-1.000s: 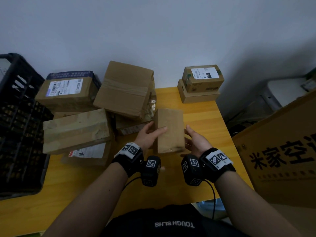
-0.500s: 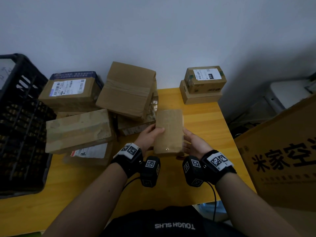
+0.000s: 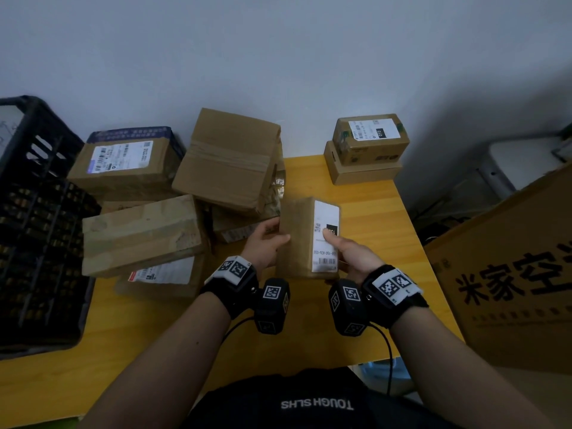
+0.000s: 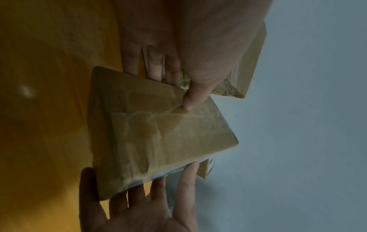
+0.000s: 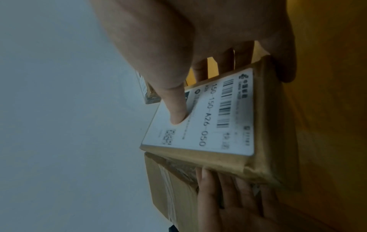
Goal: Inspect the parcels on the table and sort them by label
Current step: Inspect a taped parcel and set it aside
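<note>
Small parcel turned label-up between both hands

The small brown parcel (image 3: 305, 239), held above the yellow table (image 3: 148, 329) at about 6 o'clock from the pile, now shows its white shipping label (image 3: 325, 236); half a second ago only plain taped cardboard faced the camera, so the label can at last be read and a group chosen. The left hand (image 3: 264, 246) clamps the left edge, thumb on top and fingers beneath; the right hand (image 3: 351, 255) grips the right edge, thumb pressed on the label. At 10 o'clock lies the unsorted pile of cartons (image 3: 173, 196); at 1 o'clock two labelled boxes (image 3: 366, 150) sit stacked against the pale wall (image 3: 278, 57). A black crate (image 3: 37, 218) stands at 9 o'clock, a big printed carton (image 3: 510, 274) at 3 o'clock.
</note>
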